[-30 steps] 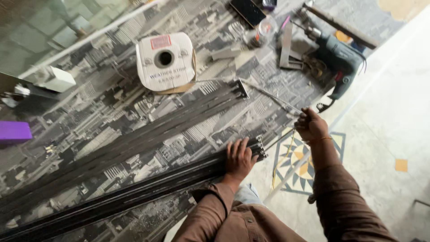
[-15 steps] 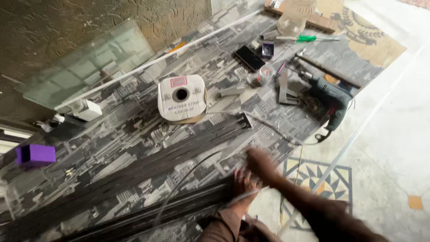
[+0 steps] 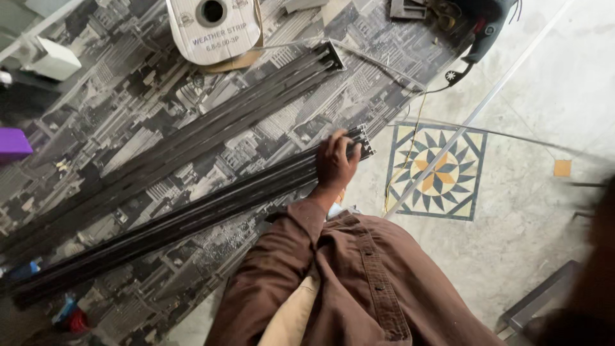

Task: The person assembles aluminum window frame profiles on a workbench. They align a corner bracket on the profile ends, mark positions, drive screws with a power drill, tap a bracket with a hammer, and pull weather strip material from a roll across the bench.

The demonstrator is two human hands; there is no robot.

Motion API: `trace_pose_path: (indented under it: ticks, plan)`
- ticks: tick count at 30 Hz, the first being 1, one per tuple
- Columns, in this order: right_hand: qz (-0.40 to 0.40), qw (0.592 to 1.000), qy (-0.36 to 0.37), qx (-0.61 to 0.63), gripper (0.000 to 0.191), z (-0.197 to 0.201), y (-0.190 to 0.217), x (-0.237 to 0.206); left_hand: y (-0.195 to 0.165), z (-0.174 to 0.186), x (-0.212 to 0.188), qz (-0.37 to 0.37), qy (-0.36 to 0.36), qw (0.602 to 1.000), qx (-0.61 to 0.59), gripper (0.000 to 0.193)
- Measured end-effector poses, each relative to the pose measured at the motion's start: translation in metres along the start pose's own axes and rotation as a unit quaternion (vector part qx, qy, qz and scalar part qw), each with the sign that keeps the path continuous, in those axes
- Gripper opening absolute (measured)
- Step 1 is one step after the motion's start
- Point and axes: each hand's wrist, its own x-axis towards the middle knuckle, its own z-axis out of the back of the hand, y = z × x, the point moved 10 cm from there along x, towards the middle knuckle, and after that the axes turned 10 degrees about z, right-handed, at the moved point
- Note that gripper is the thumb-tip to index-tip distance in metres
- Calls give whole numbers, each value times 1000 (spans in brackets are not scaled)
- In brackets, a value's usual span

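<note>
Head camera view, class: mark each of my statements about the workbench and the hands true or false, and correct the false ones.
1. The left hand rests on the end of a long black metal profile. True.
2. A white reel of strip lies at the top of the patterned table. True.
3. The purple block sits beside the star floor tile. False: it is at the table's left edge.
4. The right hand grips the drill. False: the right hand is not in view.

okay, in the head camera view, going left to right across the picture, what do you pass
purple block → white box → white tape roll → left hand on the black strips → star floor tile → small orange tile
</note>
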Motion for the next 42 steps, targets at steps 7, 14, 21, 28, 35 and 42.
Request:
trace_pose_path:
  ticks: [7, 14, 21, 28, 35, 42]
  plan:
    - [-310, 629, 206, 683, 36, -231, 126, -157, -75, -8, -106, 67, 318, 909, -262, 59]
    - [-329, 673, 221, 625, 28, -270, 107, -160, 10, 62, -134, 122, 155, 978, -72, 27]
    - [-305, 682, 228, 625, 22, -280, 110, -181, 61, 129, -195, 143, 59, 985, -71, 23]
    - [-324, 705, 217, 591, 16, -290, 127, -216, 105, 198, -230, 188, 17, 982, -23, 23]
    - [-370, 770, 331, 401, 32, -309, 158, -301, 107, 280, -249, 46, -13, 997, 59, 12]
    - [324, 815, 434, 208, 51, -302, 370, -313, 68, 307, -243, -160, 46, 981, 101, 7]
